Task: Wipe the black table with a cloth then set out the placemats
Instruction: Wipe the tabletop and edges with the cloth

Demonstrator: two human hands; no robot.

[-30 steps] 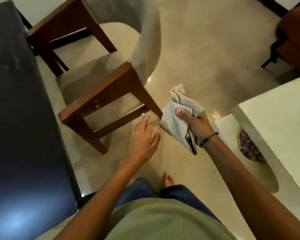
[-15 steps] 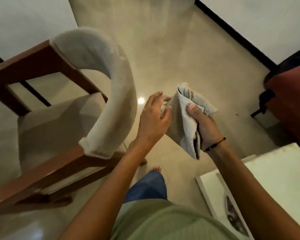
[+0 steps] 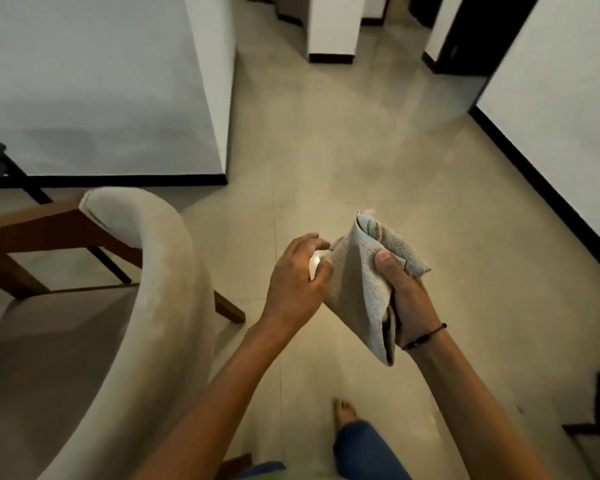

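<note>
- The cloth [image 3: 362, 289], a folded beige-grey woven piece, is held up in the air over the floor [image 3: 378, 161], in front of the person's body and not on any table.
- The right hand [image 3: 404, 299] has its grip closed on the cloth, thumb pressed across the front face and fingers behind; this hold looks the same as a second ago.
- The left hand [image 3: 297, 282] has come in from a loose, empty spread to the cloth's left edge, where its fingertips now touch or pinch the fold; its grip is narrow, though whether it truly holds the fabric I cannot tell.
- The view has swung round: the black table, at the left edge a second ago, is now out of sight, and the padded chair [image 3: 153, 289] fills the lower left.
- A white wall [image 3: 94, 81] and an open passage lie ahead, with a bare foot [image 3: 343, 410] stepping forward below.
- My reading: the person has turned away from the black table and is refolding or handing over the cloth, so wiping is probably finished or paused.
- No placemats are visible, so that step is not yet begun.
</note>
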